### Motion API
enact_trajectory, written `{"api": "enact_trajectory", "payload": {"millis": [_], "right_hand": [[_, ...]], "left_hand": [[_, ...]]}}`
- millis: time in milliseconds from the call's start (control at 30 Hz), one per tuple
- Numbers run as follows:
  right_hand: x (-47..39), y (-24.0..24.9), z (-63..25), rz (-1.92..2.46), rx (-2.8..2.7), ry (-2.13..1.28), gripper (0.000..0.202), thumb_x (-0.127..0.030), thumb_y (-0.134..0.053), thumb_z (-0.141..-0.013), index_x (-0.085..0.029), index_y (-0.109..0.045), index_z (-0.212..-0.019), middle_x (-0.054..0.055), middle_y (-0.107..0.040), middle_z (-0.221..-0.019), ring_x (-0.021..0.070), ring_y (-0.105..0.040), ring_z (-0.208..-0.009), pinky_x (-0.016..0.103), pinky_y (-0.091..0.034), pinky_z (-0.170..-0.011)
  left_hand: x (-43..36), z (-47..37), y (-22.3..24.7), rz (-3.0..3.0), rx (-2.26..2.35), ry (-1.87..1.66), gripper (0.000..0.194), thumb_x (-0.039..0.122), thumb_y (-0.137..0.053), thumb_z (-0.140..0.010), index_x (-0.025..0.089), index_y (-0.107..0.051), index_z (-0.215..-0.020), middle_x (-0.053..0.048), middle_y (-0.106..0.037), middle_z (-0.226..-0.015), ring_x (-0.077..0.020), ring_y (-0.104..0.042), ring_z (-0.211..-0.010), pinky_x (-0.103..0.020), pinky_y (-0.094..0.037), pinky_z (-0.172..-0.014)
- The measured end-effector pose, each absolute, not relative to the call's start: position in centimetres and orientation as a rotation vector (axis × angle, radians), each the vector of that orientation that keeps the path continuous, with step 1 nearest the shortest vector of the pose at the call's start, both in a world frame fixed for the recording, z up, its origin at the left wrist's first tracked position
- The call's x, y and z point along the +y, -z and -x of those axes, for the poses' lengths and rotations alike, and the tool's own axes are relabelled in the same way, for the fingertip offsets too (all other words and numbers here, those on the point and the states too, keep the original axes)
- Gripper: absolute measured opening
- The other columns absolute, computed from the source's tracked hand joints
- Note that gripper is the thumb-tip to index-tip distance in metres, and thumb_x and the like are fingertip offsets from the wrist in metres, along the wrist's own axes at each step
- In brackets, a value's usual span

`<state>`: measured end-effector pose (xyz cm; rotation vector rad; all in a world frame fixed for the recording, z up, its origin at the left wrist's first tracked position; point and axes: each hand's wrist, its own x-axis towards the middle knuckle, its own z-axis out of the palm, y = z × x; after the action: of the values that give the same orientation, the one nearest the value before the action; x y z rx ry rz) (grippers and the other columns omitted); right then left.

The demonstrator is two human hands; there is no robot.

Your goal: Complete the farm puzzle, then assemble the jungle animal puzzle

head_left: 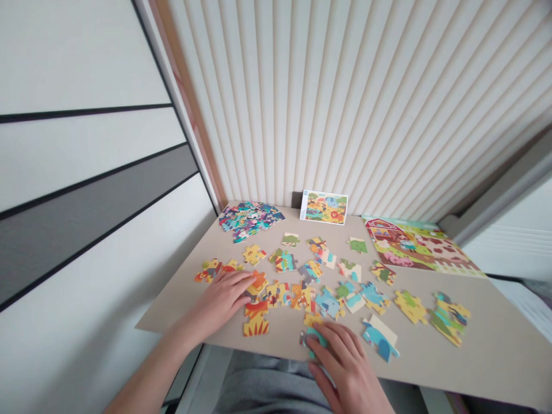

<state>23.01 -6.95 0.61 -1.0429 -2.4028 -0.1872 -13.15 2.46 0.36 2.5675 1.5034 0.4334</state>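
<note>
Touching a teal piece (311, 331) with my right hand (347, 362), fingers close together, pinch unclear. My left hand (222, 299), loosely spread, touches an orange piece (259, 280); animal pieces (328, 302) lie mostly unjoined ahead, farm puzzle (409, 246) looks whole beyond my right.

Left forearm: reached in diagonally from the lower left, bare.
Left hand (224, 296): lay palm down, low over the desk (172, 310), farther from the body than the right.
Left fingers: pointed rightward, gently bent and slightly spread.
Right hand (345, 359): came up from the bottom edge, back uppermost, near the desk's front edge.
Right fingers: angled forward and left, curled, thumb lowest.
Hands: stood apart.
</note>
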Motion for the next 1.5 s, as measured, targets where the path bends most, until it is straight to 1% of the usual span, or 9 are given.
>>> {"api": "enact_trajectory", "payload": {"millis": [167,400,667,900,1000,1133,1267,1400,1500], "right_hand": [[-6.6,-1.8,-21.1,1.123,-2.367,0.106,0.029,-0.031,-0.062,-0.101,-0.026,-0.07,-0.129,0.007,-0.072,-0.13,0.0255,-0.065,-0.125,0.045,-0.054,-0.105],[-6.7,-1.2,-23.4,1.242,-2.382,0.094,0.035,-0.027,-0.059,-0.102,-0.025,-0.065,-0.137,0.009,-0.064,-0.145,0.028,-0.058,-0.136,0.051,-0.049,-0.113],[-8.2,1.1,-33.7,1.42,-2.207,0.264,0.029,-0.028,-0.06,-0.102,-0.022,-0.071,-0.128,0.01,-0.073,-0.13,0.0269,-0.069,-0.12,0.044,-0.058,-0.102],[-9.3,-0.5,-34.4,1.333,-2.203,0.244,0.038,-0.024,-0.059,-0.101,-0.023,-0.065,-0.138,0.012,-0.068,-0.138,0.0288,-0.065,-0.128,0.045,-0.056,-0.104],[-9.5,-1.2,-32.5,1.234,-2.334,0.178,0.044,-0.029,-0.064,-0.1,-0.025,-0.062,-0.143,0.011,-0.063,-0.146,0.0296,-0.061,-0.133,0.045,-0.055,-0.106],[-9.3,-0.6,-32.9,1.236,-2.41,0.187,0.043,-0.033,-0.064,-0.101,-0.024,-0.063,-0.143,0.01,-0.065,-0.143,0.0287,-0.062,-0.131,0.046,-0.055,-0.107],[-9.7,0.8,-35.9,1.292,-2.362,0.308,0.036,-0.026,-0.062,-0.102,-0.024,-0.068,-0.137,0.009,-0.069,-0.139,0.0265,-0.065,-0.129,0.046,-0.054,-0.11],[-10.3,1.6,-37.1,1.314,-2.323,0.36,0.035,-0.023,-0.064,-0.1,-0.024,-0.069,-0.135,0.009,-0.07,-0.138,0.027,-0.066,-0.129,0.048,-0.052,-0.112],[-10.3,1.8,-36.6,1.284,-2.3,0.344,0.034,-0.02,-0.065,-0.098,-0.024,-0.07,-0.131,0.009,-0.072,-0.134,0.0267,-0.067,-0.126,0.048,-0.053,-0.109]], "left_hand": [[3.9,13.7,0.2,-2.553,1.459,-0.4,0.054,0.049,-0.058,-0.102,0.031,-0.052,-0.154,-0.005,-0.056,-0.156,-0.0253,-0.054,-0.141,-0.043,-0.04,-0.12],[5.3,13.8,-0.1,-2.714,1.513,-0.39,0.054,0.058,-0.062,-0.097,0.027,-0.063,-0.141,-0.008,-0.07,-0.135,-0.0296,-0.063,-0.123,-0.045,-0.044,-0.109],[4.9,14.0,-2.1,-2.913,1.55,-0.61,0.054,0.059,-0.063,-0.096,0.023,-0.064,-0.136,-0.011,-0.072,-0.123,-0.0314,-0.066,-0.113,-0.049,-0.046,-0.104],[-0.6,1.7,-4.9,-2.812,1.16,-0.724,0.059,0.05,-0.071,-0.094,0.019,-0.058,-0.142,-0.012,-0.072,-0.12,-0.0291,-0.066,-0.114,-0.047,-0.048,-0.106],[-2.3,-5.6,-4.2,-2.745,1.004,-0.68,0.066,0.054,-0.077,-0.088,0.018,-0.058,-0.14,-0.011,-0.072,-0.117,-0.0293,-0.065,-0.111,-0.047,-0.048,-0.106],[-2.9,-11.1,-2.4,-2.717,0.947,-0.686,0.066,0.048,-0.073,-0.092,0.014,-0.053,-0.145,-0.014,-0.071,-0.122,-0.0292,-0.064,-0.117,-0.047,-0.049,-0.106],[-3.2,-10.5,-1.4,-2.761,0.961,-0.745,0.064,0.05,-0.067,-0.096,0.016,-0.051,-0.148,-0.015,-0.061,-0.145,-0.0313,-0.058,-0.132,-0.05,-0.046,-0.112],[-3.9,-7.0,-1.5,-2.824,0.982,-0.787,0.037,0.028,-0.059,-0.1,0.02,-0.062,-0.136,-0.011,-0.068,-0.136,-0.0286,-0.064,-0.124,-0.051,-0.048,-0.11],[-4.2,-5.0,-1.4,-2.871,1.027,-0.767,0.028,0.018,-0.056,-0.099,0.019,-0.067,-0.125,-0.011,-0.071,-0.127,-0.0294,-0.066,-0.118,-0.053,-0.051,-0.106]]}}
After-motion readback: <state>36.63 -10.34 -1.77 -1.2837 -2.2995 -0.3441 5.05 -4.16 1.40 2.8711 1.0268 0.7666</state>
